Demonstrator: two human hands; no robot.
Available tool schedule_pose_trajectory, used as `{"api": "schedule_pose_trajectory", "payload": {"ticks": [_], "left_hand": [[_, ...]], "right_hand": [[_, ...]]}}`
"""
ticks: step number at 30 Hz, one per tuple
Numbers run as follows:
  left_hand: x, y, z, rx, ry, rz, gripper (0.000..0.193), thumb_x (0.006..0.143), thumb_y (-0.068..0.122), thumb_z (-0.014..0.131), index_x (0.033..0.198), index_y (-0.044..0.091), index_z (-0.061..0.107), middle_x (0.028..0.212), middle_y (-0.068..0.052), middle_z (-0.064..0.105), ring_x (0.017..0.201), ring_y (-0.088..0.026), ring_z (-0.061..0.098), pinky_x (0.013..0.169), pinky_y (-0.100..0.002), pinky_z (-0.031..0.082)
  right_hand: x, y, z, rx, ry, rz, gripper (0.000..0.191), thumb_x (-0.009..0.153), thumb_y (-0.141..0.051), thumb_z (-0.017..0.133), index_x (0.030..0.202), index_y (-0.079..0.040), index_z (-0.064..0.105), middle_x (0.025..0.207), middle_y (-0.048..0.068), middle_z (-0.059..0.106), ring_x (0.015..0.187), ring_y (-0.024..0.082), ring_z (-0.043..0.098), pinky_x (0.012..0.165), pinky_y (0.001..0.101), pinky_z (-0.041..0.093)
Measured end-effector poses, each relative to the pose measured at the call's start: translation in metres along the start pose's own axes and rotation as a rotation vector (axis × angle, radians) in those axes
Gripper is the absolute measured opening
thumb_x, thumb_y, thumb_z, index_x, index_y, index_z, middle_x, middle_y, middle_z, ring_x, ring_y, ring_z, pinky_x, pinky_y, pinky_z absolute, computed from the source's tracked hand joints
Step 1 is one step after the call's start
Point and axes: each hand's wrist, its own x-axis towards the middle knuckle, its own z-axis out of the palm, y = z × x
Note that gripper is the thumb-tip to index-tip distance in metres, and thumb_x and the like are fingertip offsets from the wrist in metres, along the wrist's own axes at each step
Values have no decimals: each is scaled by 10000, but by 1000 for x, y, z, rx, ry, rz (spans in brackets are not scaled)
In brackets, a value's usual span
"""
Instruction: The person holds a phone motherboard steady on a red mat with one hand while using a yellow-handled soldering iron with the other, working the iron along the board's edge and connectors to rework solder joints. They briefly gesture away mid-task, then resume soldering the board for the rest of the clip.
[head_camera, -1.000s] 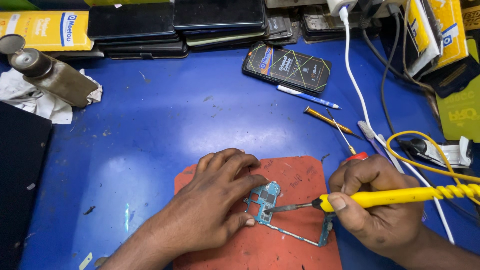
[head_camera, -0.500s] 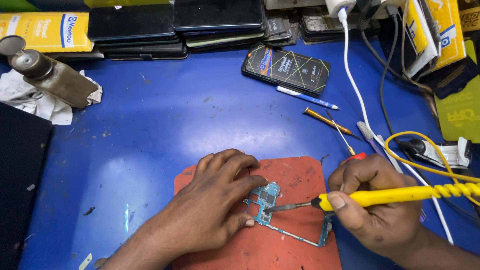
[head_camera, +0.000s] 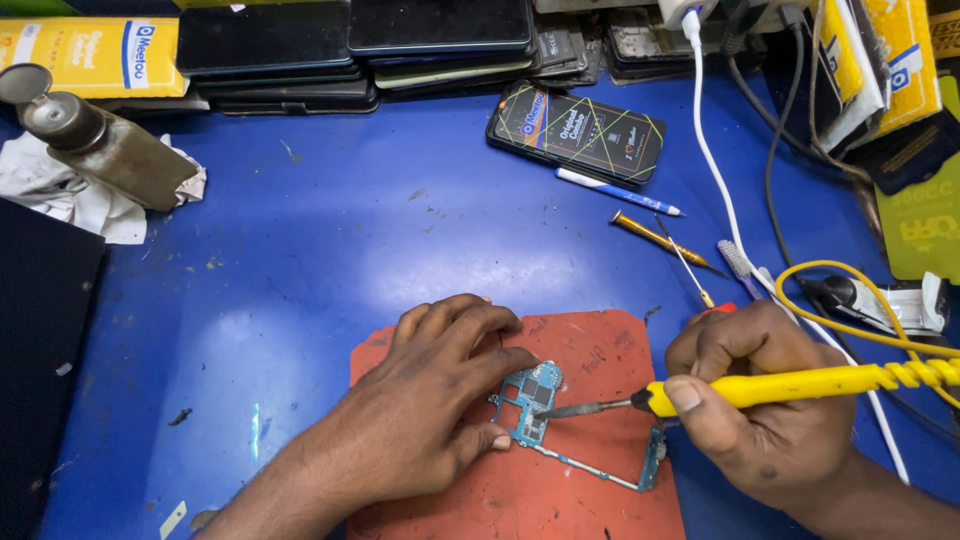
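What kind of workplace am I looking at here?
Most likely a phone repair bench: the right hand holds a yellow soldering iron to a small circuit board that the left hand steadies, with stacked phones behind.

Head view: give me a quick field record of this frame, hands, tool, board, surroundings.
left hand: flat on the red mat, fingertips pinning the circuit board
right hand: gripping a yellow soldering iron, tip on the board's edge
red mat: lies on the blue table
behind the mat: boxed phone, white pen, small screwdriver
far left: metal bottle lying on crumpled tissue
far edge: stacked phones
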Motion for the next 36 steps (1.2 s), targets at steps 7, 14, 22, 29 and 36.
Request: {"api": "schedule_pose_trajectory", "payload": {"ticks": [7,14,22,29,36], "left_hand": [[1,0,1,-8,0,-3,619,696,220,854,1278,127,663,1422,-113,507,1390,-336,374,1116,-514,308],[1,1,0,-17,1,1,610,698,210,852,1273,125,666,1422,-108,509,1387,-333,379,1118,-509,303],[1,1,1,-22,-3,-11,611,694,208,854,1270,127,666,1423,-105,505,1386,-334,372,1113,-504,307],[2,1,0,-10,-3,-6,614,696,208,855,1273,126,665,1426,-104,502,1388,-337,366,1114,-509,309],[1,1,1,-14,-20,-36,608,703,214,851,1276,132,666,1434,-100,495,1390,-336,362,1108,-509,318]], "right_hand": [[0,1,0,15,13,-4,176,926,-35,647,944,-63,474,748,56,622,632,74,570,569,234,483],[0,3,0,17,21,-11,177,929,-40,650,942,-69,477,744,49,606,637,75,551,575,238,476],[-2,4,-1,24,9,4,181,928,-40,647,946,-73,470,761,52,615,646,79,562,584,238,483],[-2,4,0,57,4,4,184,928,-33,644,948,-75,466,756,49,608,647,79,556,590,240,486],[-2,4,0,43,-4,4,185,925,-33,641,939,-78,463,750,45,612,636,75,556,580,236,479]]}}
